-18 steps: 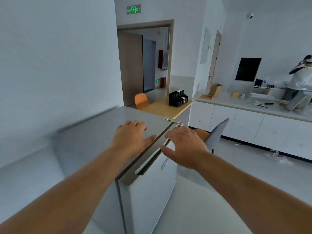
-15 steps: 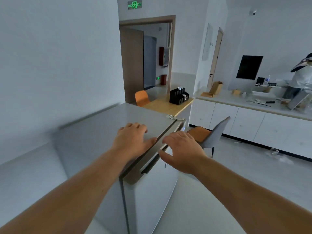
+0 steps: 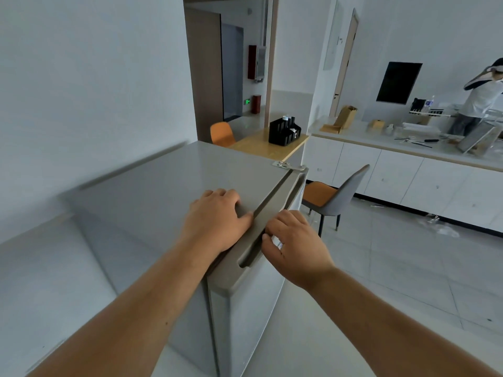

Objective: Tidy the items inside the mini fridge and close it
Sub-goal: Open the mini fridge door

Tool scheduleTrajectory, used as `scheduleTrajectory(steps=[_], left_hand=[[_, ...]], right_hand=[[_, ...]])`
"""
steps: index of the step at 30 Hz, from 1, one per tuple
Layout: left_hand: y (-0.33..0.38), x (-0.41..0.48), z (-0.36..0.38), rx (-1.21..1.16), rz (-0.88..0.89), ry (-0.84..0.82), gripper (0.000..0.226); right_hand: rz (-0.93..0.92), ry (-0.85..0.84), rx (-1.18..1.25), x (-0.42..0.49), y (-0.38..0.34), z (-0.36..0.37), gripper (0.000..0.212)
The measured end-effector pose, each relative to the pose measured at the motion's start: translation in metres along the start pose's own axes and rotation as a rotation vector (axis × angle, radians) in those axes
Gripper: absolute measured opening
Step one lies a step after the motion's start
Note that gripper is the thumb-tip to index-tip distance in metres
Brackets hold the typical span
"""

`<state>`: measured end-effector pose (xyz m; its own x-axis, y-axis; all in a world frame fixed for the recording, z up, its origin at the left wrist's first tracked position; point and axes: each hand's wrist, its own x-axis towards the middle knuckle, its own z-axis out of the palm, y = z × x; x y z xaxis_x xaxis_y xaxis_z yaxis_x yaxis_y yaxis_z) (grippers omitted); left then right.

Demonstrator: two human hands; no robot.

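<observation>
The silver mini fridge point(image 3: 163, 186) stands below me against the left wall. Its door point(image 3: 245, 308) faces right and lies against the body with only a thin dark seam, so the inside is hidden. My left hand point(image 3: 215, 224) rests flat on the fridge top at the front edge, with the fingers spread. My right hand point(image 3: 296, 246) is at the door's top edge, fingertips curled into the recessed handle slot point(image 3: 249, 257). The metal hinge point(image 3: 288, 165) sits at the far corner of the top.
A grey chair with an orange seat point(image 3: 334, 197) stands just beyond the door. Behind the fridge is a wooden table with a black organiser point(image 3: 284, 131). White counter cabinets point(image 3: 408, 170) run along the right, and a person point(image 3: 481, 99) stands at their far end.
My right hand has moved in onto the door's top edge, and its fingertips now hook into the handle slot. My left hand has stayed on the fridge top. The view has tilted down.
</observation>
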<state>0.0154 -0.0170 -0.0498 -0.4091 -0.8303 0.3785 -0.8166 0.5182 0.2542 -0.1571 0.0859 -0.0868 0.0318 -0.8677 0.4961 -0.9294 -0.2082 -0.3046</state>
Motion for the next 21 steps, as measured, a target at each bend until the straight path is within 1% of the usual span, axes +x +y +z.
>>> scheduleTrajectory(steps=[9,13,15,17,19,21], left_hand=[[0.002,-0.002,-0.007,-0.011,-0.014,-0.034,0.041],[0.003,-0.002,-0.009,-0.013,-0.005,-0.072,0.044],[0.002,0.0,-0.008,-0.045,0.021,-0.123,0.045],[0.003,0.003,-0.006,-0.063,0.037,-0.169,0.047],[0.007,0.005,-0.003,-0.023,0.037,-0.214,0.051],[0.015,0.005,0.002,0.068,0.023,-0.265,0.059]], right_hand=[[-0.022,0.01,-0.02,0.003,0.0,-0.002,0.024],[0.003,0.026,0.025,-0.006,0.016,-0.021,0.025],[0.061,0.02,0.04,-0.02,0.036,-0.04,0.029],[0.166,0.01,0.052,-0.033,0.056,-0.063,0.028],[0.282,-0.031,0.051,-0.04,0.074,-0.085,0.018],[0.329,-0.094,-0.003,-0.041,0.088,-0.106,0.004]])
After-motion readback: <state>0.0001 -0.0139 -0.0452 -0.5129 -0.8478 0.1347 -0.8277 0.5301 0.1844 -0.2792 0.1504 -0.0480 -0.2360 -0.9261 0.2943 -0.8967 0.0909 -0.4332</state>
